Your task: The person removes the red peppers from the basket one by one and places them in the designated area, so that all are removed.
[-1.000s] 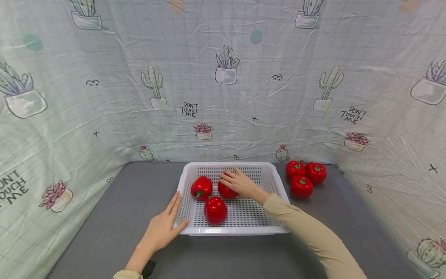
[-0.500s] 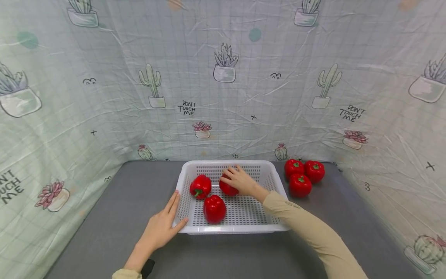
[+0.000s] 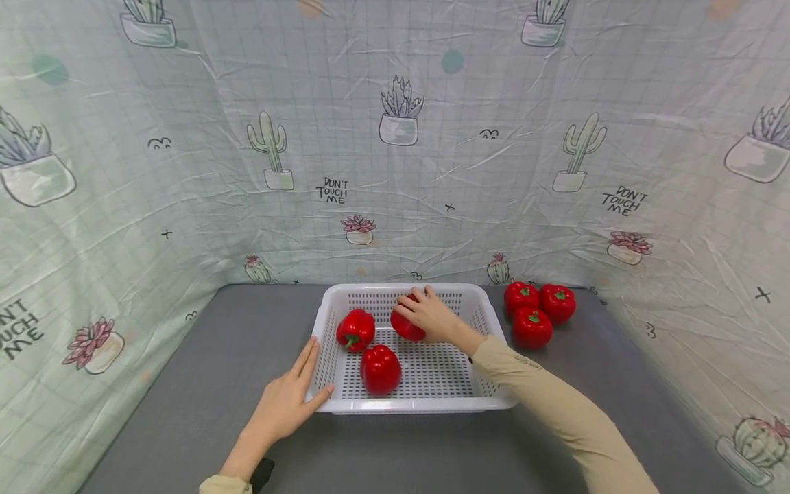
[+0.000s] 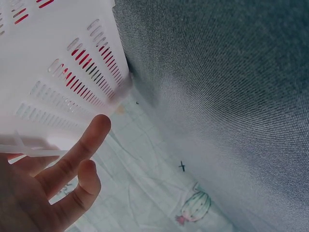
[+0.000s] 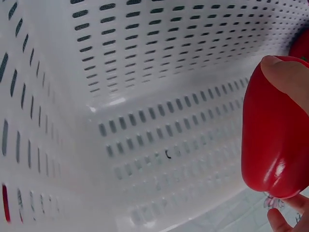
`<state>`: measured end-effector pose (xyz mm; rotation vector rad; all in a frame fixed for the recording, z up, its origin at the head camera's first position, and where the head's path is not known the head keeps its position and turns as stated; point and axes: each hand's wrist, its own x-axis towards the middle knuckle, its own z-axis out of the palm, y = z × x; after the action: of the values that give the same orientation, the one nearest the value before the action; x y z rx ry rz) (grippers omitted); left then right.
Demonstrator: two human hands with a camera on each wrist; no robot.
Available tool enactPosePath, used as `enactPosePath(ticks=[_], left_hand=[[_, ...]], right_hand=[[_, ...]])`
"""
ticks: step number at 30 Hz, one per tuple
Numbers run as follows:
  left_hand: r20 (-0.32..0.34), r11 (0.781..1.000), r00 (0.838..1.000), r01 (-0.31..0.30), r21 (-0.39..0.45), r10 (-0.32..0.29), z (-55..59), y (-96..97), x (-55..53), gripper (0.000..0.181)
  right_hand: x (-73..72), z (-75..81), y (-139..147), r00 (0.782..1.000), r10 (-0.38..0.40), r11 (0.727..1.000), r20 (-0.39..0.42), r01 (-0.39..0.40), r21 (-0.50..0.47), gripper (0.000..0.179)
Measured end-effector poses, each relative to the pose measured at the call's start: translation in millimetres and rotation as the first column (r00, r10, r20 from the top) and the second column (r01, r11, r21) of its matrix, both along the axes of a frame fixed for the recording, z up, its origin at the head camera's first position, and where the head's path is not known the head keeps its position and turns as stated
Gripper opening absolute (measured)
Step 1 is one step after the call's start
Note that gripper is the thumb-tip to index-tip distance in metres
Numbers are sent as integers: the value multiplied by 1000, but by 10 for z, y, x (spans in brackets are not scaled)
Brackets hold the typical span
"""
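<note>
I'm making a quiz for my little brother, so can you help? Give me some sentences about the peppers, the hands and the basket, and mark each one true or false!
1. The right hand is gripping a red pepper. True.

2. Both hands are holding peppers. False: the left hand is only touching the side of the basket.

3. Two other peppers are inside the basket. True.

4. The basket is red. False: it is white.

5. Three more peppers are on the grey table, outside the basket. True.

6. Those three are on the person's left. False: they are on the person's right.
</note>
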<state>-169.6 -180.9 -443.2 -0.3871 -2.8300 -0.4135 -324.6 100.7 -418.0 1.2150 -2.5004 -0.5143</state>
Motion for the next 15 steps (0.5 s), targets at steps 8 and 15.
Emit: enactPosePath(ticks=[8,15], left_hand=[[0,1000,1000,0,-1,0,-11,5,-6,77],[9,1000,1000,-7,4,7,1,9,-9,77]], right_hand=[[129,195,-16,997,-19,999,79,22,-33,87],[211,357,16,997,46,994,63,-39,-102,83]])
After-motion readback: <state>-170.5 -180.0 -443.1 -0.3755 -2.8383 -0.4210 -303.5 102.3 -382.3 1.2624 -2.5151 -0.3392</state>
